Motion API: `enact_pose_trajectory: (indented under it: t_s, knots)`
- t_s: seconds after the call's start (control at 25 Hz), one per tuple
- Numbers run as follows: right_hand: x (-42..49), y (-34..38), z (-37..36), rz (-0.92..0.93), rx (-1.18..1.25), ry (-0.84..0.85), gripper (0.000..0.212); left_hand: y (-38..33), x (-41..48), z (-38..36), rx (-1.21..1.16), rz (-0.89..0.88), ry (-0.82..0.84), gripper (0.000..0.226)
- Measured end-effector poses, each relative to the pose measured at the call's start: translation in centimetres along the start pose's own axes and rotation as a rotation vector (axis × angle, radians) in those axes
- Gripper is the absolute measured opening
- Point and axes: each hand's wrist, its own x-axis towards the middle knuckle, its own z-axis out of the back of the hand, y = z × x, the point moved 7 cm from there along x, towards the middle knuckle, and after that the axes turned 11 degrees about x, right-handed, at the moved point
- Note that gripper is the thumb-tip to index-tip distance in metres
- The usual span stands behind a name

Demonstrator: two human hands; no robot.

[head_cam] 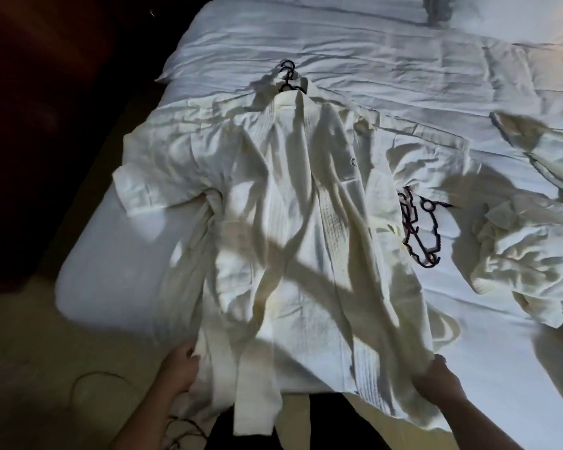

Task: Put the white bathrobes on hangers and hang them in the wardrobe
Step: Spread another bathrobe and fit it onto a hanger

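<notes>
— What can't you make out here?

— Mostly the hangers [288,73] at the collar. Only their dark hooks poke out above the neck of the bathrobe [293,222]; the rest is under the cloth, and I cannot tell how many there are. Long shadows cross the robe's front, and the light is dim.

— And the hands?

— The left grip [179,368] holds the robe's hem at its left corner, fingertips hidden behind the fabric. The right grip [439,381] clutches the hem's right corner, fingers sunk into the folds. Both forearms are cut off by the bottom edge.

— Where does the robe lie?

— Spread flat, front up, on the bed [371,43], collar far from the person, hem over the near edge. Its belt [257,401] dangles past the mattress.

— Anything beside it?

— To its right, a tangle of spare hangers [420,228] touching a sleeve, and further right a second bathrobe [527,254], crumpled in a heap.

— The room?

— White, wrinkled bedding, a pillow [501,17] cut off at the top. On the left, pale floor [30,352] with a thin cable [88,384] looped on it, and dark furniture [46,125] too shadowed to identify.
</notes>
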Motion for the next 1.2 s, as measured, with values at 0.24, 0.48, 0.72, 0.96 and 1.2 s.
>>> enact_pose_trajectory:
  t_s: [0.24, 0.48, 0.72, 0.96, 1.2]
  knots:
    - [-6.5, 15.4, -9.3, 0.561, -0.157, -0.136, 0.031, 3.2, 0.7, -3.5, -0.219, 0.111, 0.054, 0.037]
    - [-9.2, 25.9, -21.6, 0.409, 0.076, 0.359, 0.053, -2.0, 1.5, -2.3, -0.168, 0.02, -0.241, 0.058]
    - [-10.3, 27.3, -21.1, 0.473, 0.233, 0.259, 0.019, -4.6, 4.0, -1.5, -0.334, 0.006, -0.081, 0.043]
    - [-8.4, 18.0, -14.4, 0.273, 0.93, 0.209, 0.038, 4.5, 6.5, 13.1, -0.084, 0.115, -0.362, 0.033]
    - [-6.5, 14.6, -16.3, 0.157, 0.572, 0.223, 0.018, -0.4, 4.0, 6.5, -0.091, -0.283, -0.241, 0.032]
